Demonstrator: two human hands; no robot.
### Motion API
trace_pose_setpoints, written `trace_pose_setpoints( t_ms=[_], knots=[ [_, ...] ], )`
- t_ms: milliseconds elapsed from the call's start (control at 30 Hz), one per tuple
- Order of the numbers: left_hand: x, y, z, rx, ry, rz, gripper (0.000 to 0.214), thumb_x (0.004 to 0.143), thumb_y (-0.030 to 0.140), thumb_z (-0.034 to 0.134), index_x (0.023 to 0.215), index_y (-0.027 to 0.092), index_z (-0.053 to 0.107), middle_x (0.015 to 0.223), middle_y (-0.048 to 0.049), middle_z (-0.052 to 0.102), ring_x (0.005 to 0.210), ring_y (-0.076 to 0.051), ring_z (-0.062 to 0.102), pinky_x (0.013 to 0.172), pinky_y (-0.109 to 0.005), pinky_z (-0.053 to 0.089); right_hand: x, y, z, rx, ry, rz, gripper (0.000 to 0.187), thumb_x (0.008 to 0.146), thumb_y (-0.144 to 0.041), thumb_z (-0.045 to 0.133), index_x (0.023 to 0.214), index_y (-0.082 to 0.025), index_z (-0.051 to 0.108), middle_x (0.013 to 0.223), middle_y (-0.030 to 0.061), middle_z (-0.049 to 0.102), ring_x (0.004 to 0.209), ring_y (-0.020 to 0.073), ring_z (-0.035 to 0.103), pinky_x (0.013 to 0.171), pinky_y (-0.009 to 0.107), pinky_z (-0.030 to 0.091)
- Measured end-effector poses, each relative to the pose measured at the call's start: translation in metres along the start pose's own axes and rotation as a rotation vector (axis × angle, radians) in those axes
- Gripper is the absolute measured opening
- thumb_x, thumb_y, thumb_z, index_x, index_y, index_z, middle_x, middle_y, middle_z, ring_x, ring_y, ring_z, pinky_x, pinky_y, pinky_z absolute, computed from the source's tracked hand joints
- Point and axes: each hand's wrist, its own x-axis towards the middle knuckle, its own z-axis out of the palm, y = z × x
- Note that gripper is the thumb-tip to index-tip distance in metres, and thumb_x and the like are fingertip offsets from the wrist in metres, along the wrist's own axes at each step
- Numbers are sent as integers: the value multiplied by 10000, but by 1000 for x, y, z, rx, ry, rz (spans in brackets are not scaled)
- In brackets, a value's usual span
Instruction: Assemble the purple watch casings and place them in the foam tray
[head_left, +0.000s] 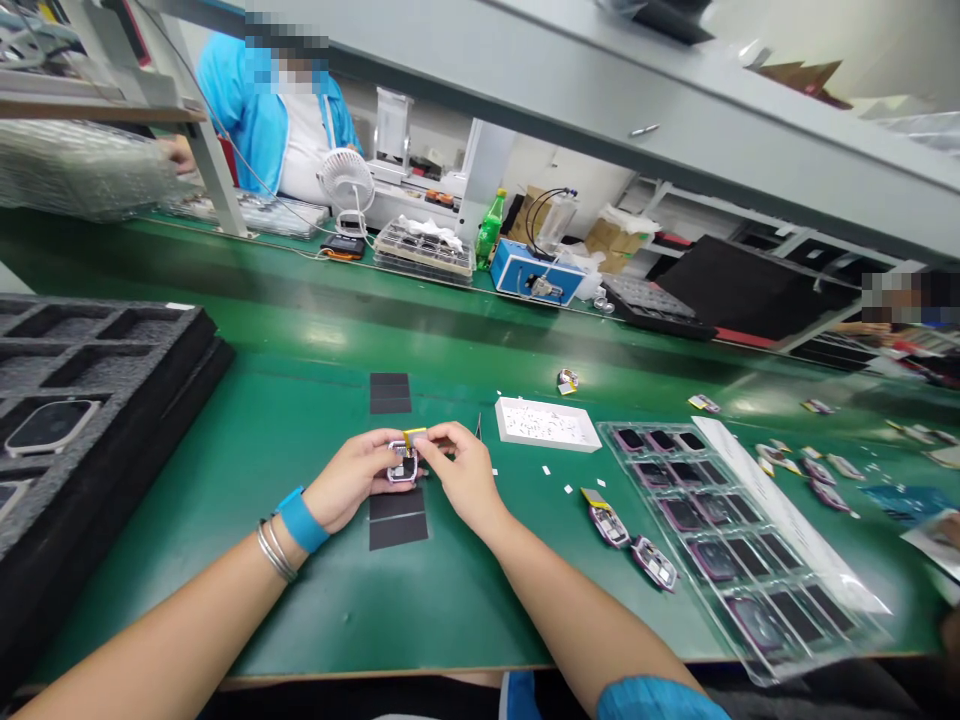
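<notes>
The left hand (352,480) and right hand (465,470) come together over the green worktop (247,590), closed around a small pink-rimmed case (402,470) (about watch size, by the look of it). The left fingers seem to wrap its body, probably to steady it and leave the top edge free. A yellow tab (414,437) sits at that edge under the right fingertips (439,440), but whether they pinch it or only touch it is hard to make out. A thin metal tip (478,427) pokes up beyond the right hand (perhaps tweezers, though the rest is hidden). Black mats (397,520) lie just above and below the hands, apparently a soft place to work. To the right are a white card (547,424), two similar cases (609,525), and a clear tray (720,530) of dark pieces, all within easy reach. A black foam tray (90,400), cut off by the left edge of the view, holds a watch-like piece (52,428). Across the worktop, a co-worker (281,130) in a blue jacket stands partly hidden behind a shelf.
</notes>
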Motion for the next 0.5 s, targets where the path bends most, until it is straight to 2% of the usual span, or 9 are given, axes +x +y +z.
trace_pose_setpoints(
  t_ms=[100,167,333,400,500],
  knots=[
    [0,-1,0,-29,-63,-4,373,594,144,744,940,126,605,853,-69,690,780,-184,671,708,-273,554,-1,-5,0,-91,71,-111,96,794,-287,629,773,-198,659,815,23,650,789,165,610,730,289,496],
    [2,-3,0,13,-61,-2,389,596,141,752,950,129,592,820,-58,686,754,-174,671,686,-258,551,-3,-8,0,-136,78,-157,73,801,-266,625,782,-212,671,825,20,675,826,175,614,767,304,492],
    [5,-6,-1,86,-12,-10,272,670,136,696,924,127,598,711,-37,657,654,-152,647,569,-234,543,-8,-12,2,-189,60,-251,60,787,-191,636,802,-224,684,792,2,692,766,162,631,732,291,497],
    [4,-5,-1,47,6,-13,233,695,127,665,923,125,616,721,-40,654,645,-140,634,577,-239,549,-9,-11,4,-225,68,-365,84,790,-163,628,808,-222,684,785,2,699,743,156,627,715,292,494],
    [2,-2,-2,-99,-2,-33,249,709,78,607,953,118,637,776,-54,661,693,-139,636,687,-282,564,-10,-10,4,-404,49,-599,143,839,-134,564,845,-222,677,838,11,713,766,165,611,739,328,468]
  ],
)
